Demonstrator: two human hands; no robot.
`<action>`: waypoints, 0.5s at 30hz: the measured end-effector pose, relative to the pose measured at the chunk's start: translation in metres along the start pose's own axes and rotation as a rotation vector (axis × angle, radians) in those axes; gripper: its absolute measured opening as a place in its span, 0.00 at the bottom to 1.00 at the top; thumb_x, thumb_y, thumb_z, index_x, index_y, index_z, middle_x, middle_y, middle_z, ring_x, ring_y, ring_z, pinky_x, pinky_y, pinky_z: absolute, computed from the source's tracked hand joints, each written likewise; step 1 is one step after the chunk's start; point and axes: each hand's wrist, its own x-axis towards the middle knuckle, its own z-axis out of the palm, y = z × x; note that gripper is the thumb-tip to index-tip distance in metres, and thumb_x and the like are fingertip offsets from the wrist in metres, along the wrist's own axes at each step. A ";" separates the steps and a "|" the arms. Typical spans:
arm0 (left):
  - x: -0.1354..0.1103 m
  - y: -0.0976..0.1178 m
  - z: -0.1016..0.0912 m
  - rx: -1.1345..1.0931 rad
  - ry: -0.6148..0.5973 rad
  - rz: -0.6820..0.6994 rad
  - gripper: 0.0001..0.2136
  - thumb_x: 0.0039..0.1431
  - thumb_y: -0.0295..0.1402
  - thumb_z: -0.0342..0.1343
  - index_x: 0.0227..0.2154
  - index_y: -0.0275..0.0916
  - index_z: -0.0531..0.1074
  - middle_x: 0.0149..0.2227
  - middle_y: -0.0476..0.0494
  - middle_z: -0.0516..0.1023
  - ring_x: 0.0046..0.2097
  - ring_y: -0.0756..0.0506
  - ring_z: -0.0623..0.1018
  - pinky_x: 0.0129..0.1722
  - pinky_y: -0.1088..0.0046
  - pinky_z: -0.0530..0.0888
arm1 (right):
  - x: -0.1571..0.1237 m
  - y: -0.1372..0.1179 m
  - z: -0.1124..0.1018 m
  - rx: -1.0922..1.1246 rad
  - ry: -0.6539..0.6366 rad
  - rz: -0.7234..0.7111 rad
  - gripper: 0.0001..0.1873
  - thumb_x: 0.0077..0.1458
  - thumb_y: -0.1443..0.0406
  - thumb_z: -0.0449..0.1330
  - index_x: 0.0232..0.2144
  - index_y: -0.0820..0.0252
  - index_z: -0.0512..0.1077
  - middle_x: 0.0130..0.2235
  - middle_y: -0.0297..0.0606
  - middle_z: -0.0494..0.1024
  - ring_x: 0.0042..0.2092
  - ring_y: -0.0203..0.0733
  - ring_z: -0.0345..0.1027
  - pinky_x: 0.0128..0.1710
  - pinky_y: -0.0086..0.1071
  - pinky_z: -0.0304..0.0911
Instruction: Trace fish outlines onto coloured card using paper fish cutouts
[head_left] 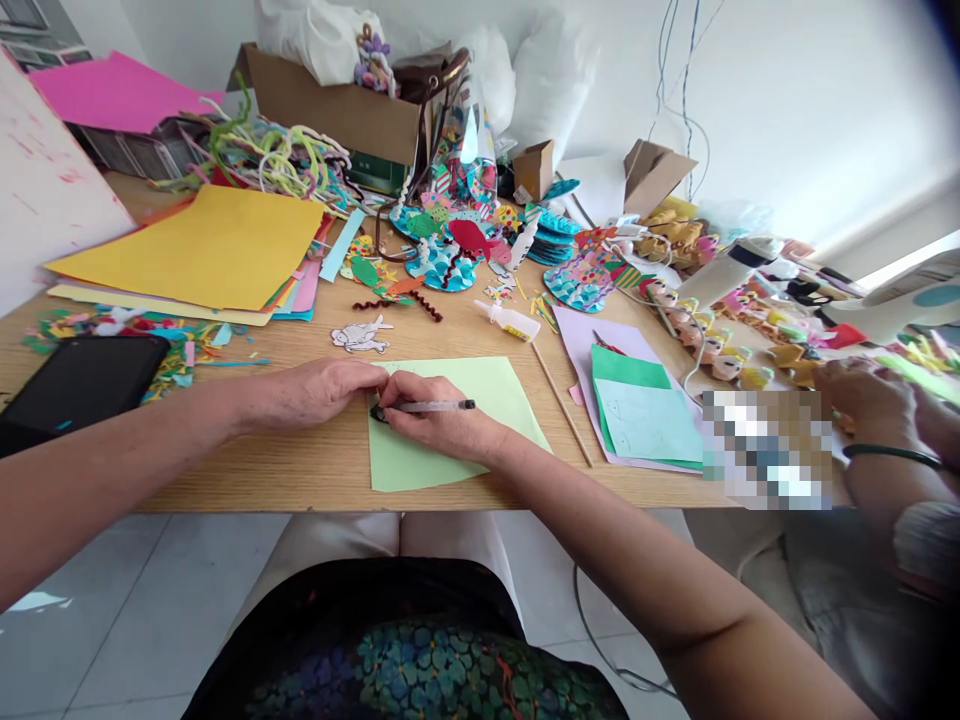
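A light green sheet of paper point(487, 395) lies on the wooden table point(300, 470) in front of me. My right hand point(439, 420) rests on the sheet, closed around a grey pen point(431, 406) whose tip sits near the sheet's left edge. My left hand point(319, 390) lies on the table at the sheet's upper left corner, fingers curled down onto it, touching my right hand. A white paper cut-out figure point(361, 336) lies just beyond my left hand.
A black phone point(79, 385) sits at the left. Stacked coloured paper point(202, 250), pipe cleaners point(262, 155), paper fish point(469, 240), a glue bottle point(510, 320) and a wooden stick point(562, 405) crowd the back. Another person's hands point(870, 400) work at the right.
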 end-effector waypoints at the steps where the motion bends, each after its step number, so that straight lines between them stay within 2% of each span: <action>1: 0.000 0.001 -0.001 0.002 0.000 0.004 0.13 0.57 0.25 0.38 0.29 0.39 0.69 0.28 0.51 0.70 0.31 0.50 0.69 0.33 0.77 0.65 | 0.000 0.000 0.000 0.001 0.001 -0.003 0.02 0.49 0.69 0.52 0.28 0.60 0.64 0.28 0.31 0.70 0.29 0.31 0.61 0.32 0.26 0.56; 9: -0.001 -0.003 0.001 0.001 -0.015 -0.018 0.13 0.57 0.25 0.38 0.32 0.40 0.69 0.30 0.50 0.72 0.33 0.50 0.71 0.34 0.76 0.66 | 0.003 0.000 0.000 -0.064 0.027 0.018 0.02 0.49 0.70 0.53 0.28 0.60 0.64 0.25 0.29 0.68 0.27 0.31 0.59 0.30 0.25 0.55; 15: -0.001 -0.001 0.000 0.012 -0.058 -0.083 0.14 0.59 0.29 0.38 0.38 0.41 0.70 0.37 0.48 0.74 0.39 0.48 0.73 0.40 0.73 0.68 | -0.010 -0.002 -0.011 -0.020 0.076 0.014 0.02 0.51 0.67 0.53 0.29 0.60 0.65 0.28 0.31 0.72 0.29 0.31 0.63 0.31 0.25 0.57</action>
